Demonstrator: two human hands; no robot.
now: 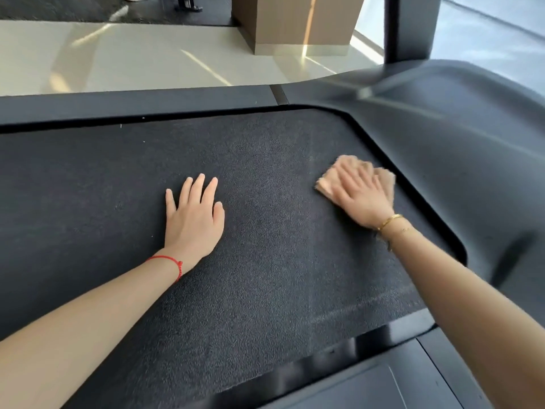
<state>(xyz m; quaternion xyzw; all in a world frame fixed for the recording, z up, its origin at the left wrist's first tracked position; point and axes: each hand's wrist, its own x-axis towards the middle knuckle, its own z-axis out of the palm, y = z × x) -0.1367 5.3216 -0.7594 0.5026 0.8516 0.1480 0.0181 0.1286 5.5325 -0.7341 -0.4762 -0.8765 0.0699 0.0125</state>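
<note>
Both hands lie flat, fingers straight: left hand [193, 215] on the belt [265, 261], right hand [361, 196] pressing a cloth [326, 184].

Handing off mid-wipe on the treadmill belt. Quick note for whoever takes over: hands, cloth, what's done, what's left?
Left hand: open, flat on the belt, holding nothing.
Right hand: open, fingers flat, pressing the peach cloth onto the belt near its right edge; motion-blurred.
Done: the picture does not show which parts are already wiped.
Left: a few pale specks sit near the far-left edge, so probably work the cloth over that way.
</note>
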